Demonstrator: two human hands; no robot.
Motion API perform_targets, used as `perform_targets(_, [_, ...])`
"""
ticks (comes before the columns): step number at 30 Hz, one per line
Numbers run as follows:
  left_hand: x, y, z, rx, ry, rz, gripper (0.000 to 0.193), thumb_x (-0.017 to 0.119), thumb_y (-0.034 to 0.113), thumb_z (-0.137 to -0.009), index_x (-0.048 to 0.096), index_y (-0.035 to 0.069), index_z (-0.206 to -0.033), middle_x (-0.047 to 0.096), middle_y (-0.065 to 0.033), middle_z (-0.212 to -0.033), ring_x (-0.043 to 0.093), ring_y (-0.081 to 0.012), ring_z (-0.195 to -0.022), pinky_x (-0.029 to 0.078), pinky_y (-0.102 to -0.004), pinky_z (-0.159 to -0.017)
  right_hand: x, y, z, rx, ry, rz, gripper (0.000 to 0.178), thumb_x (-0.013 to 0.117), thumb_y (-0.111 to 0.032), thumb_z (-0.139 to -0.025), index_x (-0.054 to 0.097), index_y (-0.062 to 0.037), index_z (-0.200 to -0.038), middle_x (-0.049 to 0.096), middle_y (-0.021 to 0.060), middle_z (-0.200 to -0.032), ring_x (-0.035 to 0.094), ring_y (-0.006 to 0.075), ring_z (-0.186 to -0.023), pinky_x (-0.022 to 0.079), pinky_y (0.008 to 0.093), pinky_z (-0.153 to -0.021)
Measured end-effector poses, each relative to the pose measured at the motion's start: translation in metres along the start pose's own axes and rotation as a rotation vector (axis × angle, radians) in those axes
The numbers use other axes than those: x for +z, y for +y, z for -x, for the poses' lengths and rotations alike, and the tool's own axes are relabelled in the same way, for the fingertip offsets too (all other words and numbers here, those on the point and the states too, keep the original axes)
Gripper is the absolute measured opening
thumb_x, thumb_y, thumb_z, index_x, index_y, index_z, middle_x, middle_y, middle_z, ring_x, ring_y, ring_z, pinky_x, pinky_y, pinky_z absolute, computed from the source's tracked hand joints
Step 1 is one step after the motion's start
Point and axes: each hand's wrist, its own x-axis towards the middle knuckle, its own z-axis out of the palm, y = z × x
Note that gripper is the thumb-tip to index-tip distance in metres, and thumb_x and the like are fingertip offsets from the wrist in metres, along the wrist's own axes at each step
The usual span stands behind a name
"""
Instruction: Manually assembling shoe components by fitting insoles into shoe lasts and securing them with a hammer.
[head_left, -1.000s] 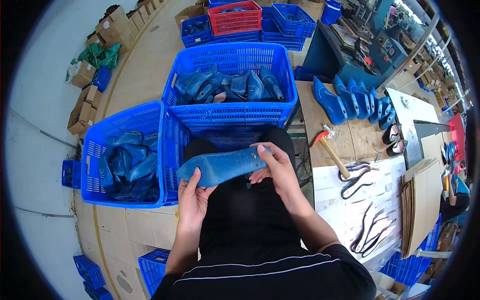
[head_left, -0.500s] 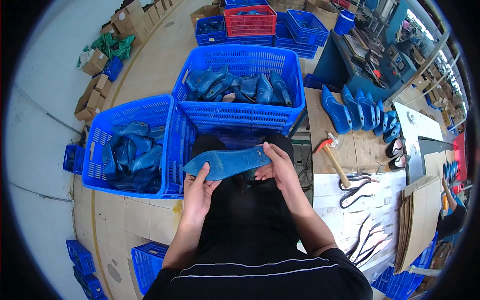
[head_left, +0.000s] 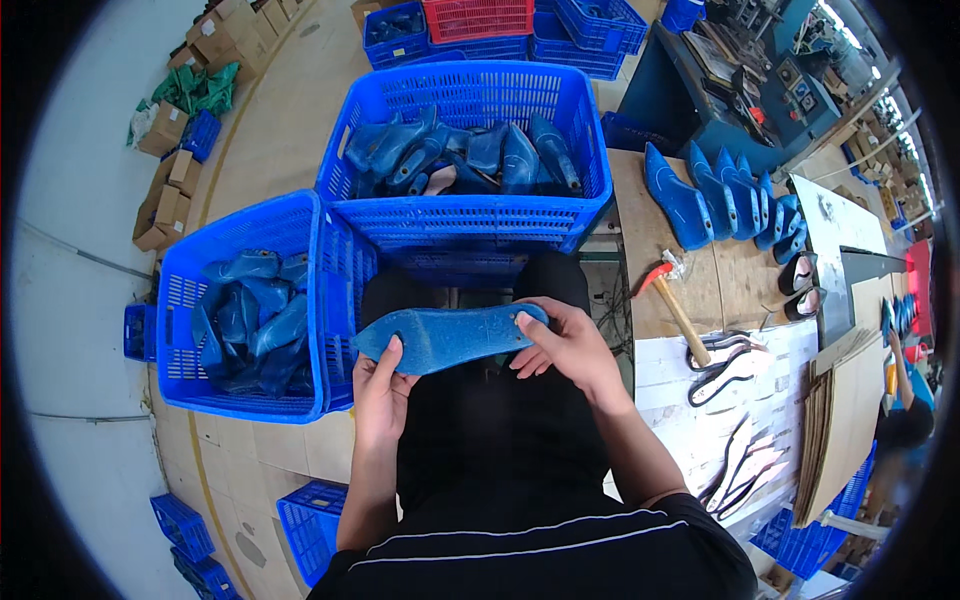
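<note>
The left hand [head_left: 380,395] was closed in a pinch on the toe end of a blue shoe last [head_left: 450,338], its thumb on the broad upper face and its fingers under the near edge. The right hand [head_left: 572,350] held the rounded heel end, thumb laid on the face, index finger along the far edge and the other fingers loosely curled below the near edge. The last thus lay between the two hands, pointed toe to the left, heel to the right, above the person's lap [head_left: 480,430]. To the left of the left hand stood a blue perforated crate [head_left: 317,300] containing further lasts [head_left: 278,330]; beyond the knees, a larger blue crate [head_left: 460,225] held more [head_left: 520,160]. To the right, a desk [head_left: 735,300] carried a row of upright blue lasts [head_left: 680,200], a wooden-handled hammer with a red head [head_left: 682,318], dark-edged, shoe-shaped pieces [head_left: 728,378] on a white sheet [head_left: 665,410], and a stack of cardboard sheets [head_left: 840,430].
</note>
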Motion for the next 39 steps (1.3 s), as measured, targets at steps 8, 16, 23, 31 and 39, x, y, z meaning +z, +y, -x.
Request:
perform_targets(8, [-0.012,-0.009,-0.006,0.007,-0.012,-0.052,0.029,0.066,0.022,-0.108,0.062,0.008,-0.133,0.073,-0.0102,-0.128,0.072,-0.0223,-0.117,0.061,-0.0429,-0.101,0.006,0.001,0.004,-0.274,0.219,0.592,0.038,0.074,-0.034,-0.1,0.071,-0.0001,-0.117,0.071,0.01,-0.067,0.075,0.0195,-0.062,0.057,0.0298,-0.061])
perform_targets(16, [-0.009,-0.003,-0.005,-0.03,0.008,-0.025,0.03,0.073,0.019,-0.104,0.063,0.008,-0.13,0.072,-0.006,-0.123,0.071,-0.016,-0.11,0.059,-0.0337,-0.097,-0.004,-0.003,-0.007,-0.054,0.099,0.188,0.034,0.067,-0.028,-0.107,0.069,0.0042,-0.119,0.074,0.0099,-0.081,0.076,0.0169,-0.066,0.059,0.0271,-0.059])
perform_targets(23, [-0.017,-0.009,-0.006,-0.012,-0.015,-0.094,0.032,0.068,0.024,-0.107,0.061,0.008,-0.134,0.071,-0.0087,-0.128,0.071,-0.0211,-0.117,0.06,-0.0399,-0.1,0.001,-0.003,0.0,-0.193,0.115,0.402,0.034,0.065,-0.029,-0.108,0.07,0.0023,-0.119,0.074,0.0101,-0.077,0.074,0.0155,-0.065,0.057,0.0261,-0.061])
perform_targets(31, [-0.018,-0.007,-0.004,0.0,-0.008,-0.119,0.035,0.068,0.026,-0.107,0.06,0.008,-0.136,0.071,-0.0095,-0.129,0.071,-0.0213,-0.119,0.06,-0.0403,-0.101,-0.005,-0.003,-0.007,-0.05,0.099,0.214,0.045,0.045,-0.033,-0.117,0.069,0.0045,-0.122,0.075,0.012,-0.084,0.075,0.0172,-0.064,0.058,0.0246,-0.057])
perform_targets(39, [-0.02,-0.01,-0.004,-0.001,-0.035,-0.148,0.037,0.066,0.029,-0.108,0.059,0.008,-0.137,0.071,-0.0089,-0.129,0.071,-0.0205,-0.119,0.06,-0.0397,-0.101,0.002,-0.007,-0.001,-0.131,0.156,0.323,0.043,0.051,-0.037,-0.115,0.068,-0.0005,-0.128,0.073,0.0072,-0.076,0.074,0.0142,-0.064,0.054,0.0225,-0.059])
